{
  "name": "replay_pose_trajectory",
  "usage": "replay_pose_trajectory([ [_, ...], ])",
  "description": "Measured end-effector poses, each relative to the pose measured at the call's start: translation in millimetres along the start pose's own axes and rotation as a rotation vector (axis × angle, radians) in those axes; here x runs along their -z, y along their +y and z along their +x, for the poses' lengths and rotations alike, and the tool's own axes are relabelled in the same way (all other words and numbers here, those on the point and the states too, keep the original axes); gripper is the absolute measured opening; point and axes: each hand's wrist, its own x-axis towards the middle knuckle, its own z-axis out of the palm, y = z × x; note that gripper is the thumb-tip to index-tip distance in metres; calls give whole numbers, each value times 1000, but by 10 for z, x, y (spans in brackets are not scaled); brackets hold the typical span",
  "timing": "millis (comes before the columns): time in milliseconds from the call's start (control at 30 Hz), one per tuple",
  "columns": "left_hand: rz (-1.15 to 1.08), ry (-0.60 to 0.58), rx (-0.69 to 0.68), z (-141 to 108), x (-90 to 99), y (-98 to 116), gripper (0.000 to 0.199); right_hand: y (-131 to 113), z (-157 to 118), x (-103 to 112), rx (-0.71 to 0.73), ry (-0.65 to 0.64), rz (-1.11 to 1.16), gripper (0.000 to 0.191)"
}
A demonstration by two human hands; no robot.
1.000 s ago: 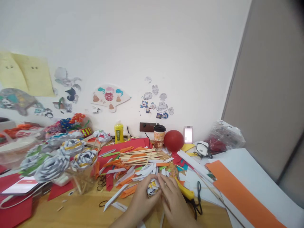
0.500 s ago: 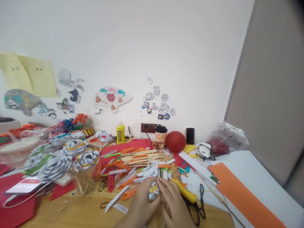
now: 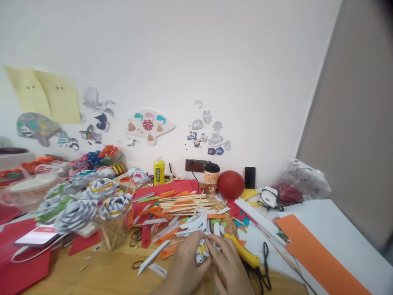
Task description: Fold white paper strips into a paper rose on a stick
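Between my two hands, low in the middle of the view, is a small folded paper flower (image 3: 202, 252) in white with yellow strips. My left hand (image 3: 186, 262) wraps round its left side, thumb in front. The fingertips of my right hand (image 3: 225, 260) pinch the flower's upper right edge. What lies under the palms is hidden. Just beyond my fingers are folded white strips (image 3: 196, 223) and orange strips (image 3: 169, 250). A yellow hot glue gun (image 3: 244, 250) lies right of my right hand, beside black-handled scissors (image 3: 264, 266).
Finished paper flowers (image 3: 76, 214) stand in a clear cup (image 3: 113, 235) at left. Wooden sticks (image 3: 181, 205), a paper coffee cup (image 3: 211, 180), a red balloon (image 3: 231, 184), a yellow bottle (image 3: 159, 171) and a phone (image 3: 249, 177) are farther back. Orange card (image 3: 316, 254) lies at right.
The whole view has shifted slightly, so things appear a little farther right. Both hands stay on the paper flower, with the right fingertips still at its edge.
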Motion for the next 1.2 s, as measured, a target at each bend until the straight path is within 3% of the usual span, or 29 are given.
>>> replay_pose_trajectory([
  [500,58,-17,-53,-6,35,22,31,-95,52,123,-20,124,56,47],
  [767,80,0,-76,19,66,-25,31,-105,46,119,-65,89,138,42],
  [967,100,9,-140,7,46,-15,30,-105,72,132,-108,143,168,31],
  [1200,89,-1,-130,2,47,-25,30,-113,93,157,-67,128,221,32],
])
